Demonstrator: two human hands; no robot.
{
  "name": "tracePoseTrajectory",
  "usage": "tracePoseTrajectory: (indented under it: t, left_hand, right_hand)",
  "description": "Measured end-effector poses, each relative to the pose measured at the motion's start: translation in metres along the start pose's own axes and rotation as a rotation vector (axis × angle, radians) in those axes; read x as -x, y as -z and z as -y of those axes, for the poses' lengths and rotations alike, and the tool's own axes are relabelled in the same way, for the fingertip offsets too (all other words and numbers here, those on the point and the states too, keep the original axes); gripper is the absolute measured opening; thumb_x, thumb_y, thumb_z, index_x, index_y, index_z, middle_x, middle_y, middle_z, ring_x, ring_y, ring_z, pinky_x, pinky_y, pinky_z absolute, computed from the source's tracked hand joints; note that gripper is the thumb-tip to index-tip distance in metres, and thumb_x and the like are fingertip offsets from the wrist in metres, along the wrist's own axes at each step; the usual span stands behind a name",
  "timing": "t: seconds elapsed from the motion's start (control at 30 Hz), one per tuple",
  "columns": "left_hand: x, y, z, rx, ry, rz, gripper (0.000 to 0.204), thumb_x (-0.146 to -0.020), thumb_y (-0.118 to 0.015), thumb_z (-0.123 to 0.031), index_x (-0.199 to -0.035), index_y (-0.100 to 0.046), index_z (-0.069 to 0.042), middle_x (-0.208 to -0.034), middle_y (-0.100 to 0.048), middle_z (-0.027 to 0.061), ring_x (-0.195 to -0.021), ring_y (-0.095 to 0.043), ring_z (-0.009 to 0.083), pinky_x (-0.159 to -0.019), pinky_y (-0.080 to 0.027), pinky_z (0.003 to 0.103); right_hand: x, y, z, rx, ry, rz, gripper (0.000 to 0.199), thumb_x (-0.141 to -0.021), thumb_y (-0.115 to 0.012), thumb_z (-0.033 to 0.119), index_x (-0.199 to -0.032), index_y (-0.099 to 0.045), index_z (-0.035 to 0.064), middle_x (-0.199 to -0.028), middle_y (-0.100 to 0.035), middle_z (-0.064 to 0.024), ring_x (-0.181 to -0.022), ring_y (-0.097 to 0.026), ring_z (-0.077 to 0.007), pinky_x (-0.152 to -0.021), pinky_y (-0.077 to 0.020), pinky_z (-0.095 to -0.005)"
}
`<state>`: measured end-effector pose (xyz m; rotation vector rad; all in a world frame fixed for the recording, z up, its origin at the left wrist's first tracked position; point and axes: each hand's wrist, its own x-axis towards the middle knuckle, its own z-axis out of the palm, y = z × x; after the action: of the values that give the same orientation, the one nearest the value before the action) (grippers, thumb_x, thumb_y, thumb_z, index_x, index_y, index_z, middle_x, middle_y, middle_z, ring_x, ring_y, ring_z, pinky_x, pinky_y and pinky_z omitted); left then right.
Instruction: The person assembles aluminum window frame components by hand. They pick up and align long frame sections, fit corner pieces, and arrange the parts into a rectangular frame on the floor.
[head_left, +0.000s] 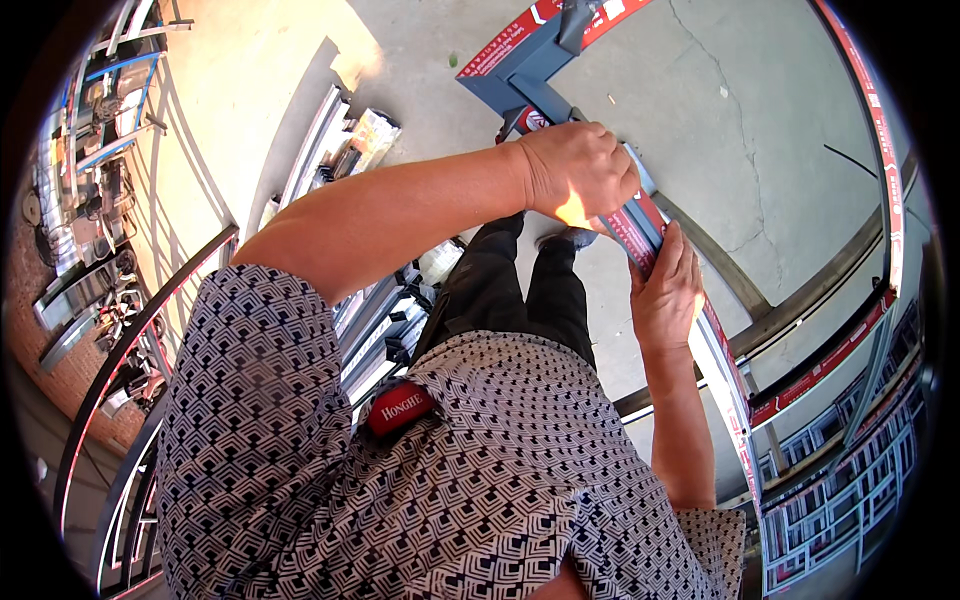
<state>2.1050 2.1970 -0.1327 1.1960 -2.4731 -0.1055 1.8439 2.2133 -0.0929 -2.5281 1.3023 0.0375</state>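
My left hand (583, 170) is closed in a fist above a grey metal frame profile (636, 228) covered with red protective film. What its fingers hold is hidden; a small red and dark piece (524, 121) shows beside the wrist. Close to me on the right, my right hand (666, 295) grips the same profile, with the thumb on one side and the fingers on the other. Beyond my left hand, a grey angled corner of the frame (530, 80) continues toward the top, with red film along its outer edge.
The frame's long red-filmed side (880, 130) curves along the right. Dark bars (810, 290) cross beneath it over the concrete floor (720, 120). Several metal profiles (375, 320) lie left of my legs. Racks of profiles (90, 200) stand far left; stacked profiles (850, 470) sit lower right.
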Motion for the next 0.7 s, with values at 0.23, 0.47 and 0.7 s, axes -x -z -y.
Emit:
tracePoseTrajectory:
  t: [0.23, 0.47, 0.7]
  left_hand:
    - [0.001, 0.004, -0.004, 0.028, 0.028, 0.060, 0.061, -0.072, -0.086, -0.052, -0.101, -0.069, -0.002, -0.092, -0.070, 0.0084, -0.087, -0.071, 0.0263, -0.085, -0.058, 0.036]
    - [-0.007, 0.015, -0.018, 0.078, 0.094, 0.200, 0.064, -0.070, -0.090, -0.048, -0.107, -0.067, 0.000, -0.100, -0.070, 0.0088, -0.097, -0.070, 0.0263, -0.092, -0.055, 0.036]
    - [-0.004, -0.004, -0.031, 0.047, 0.018, -0.013, 0.061, -0.071, -0.084, -0.047, -0.105, -0.068, 0.001, -0.100, -0.071, 0.0114, -0.094, -0.071, 0.0274, -0.090, -0.057, 0.036]
  right_hand:
    - [0.004, -0.006, -0.003, -0.010, 0.029, -0.049, 0.075, -0.084, -0.083, 0.007, -0.148, -0.044, -0.0067, -0.134, -0.063, -0.0272, -0.120, -0.065, -0.0478, -0.101, -0.0545, -0.0548]
    - [0.001, -0.004, 0.000, -0.037, 0.008, -0.057, 0.079, -0.082, -0.086, 0.008, -0.148, -0.045, -0.0039, -0.133, -0.065, -0.0265, -0.117, -0.066, -0.0462, -0.101, -0.0546, -0.0528]
    - [0.000, -0.002, 0.008, -0.026, 0.019, -0.049, 0.080, -0.081, -0.087, 0.011, -0.147, -0.045, -0.0043, -0.132, -0.066, -0.0257, -0.116, -0.067, -0.0454, -0.100, -0.0555, -0.0518]
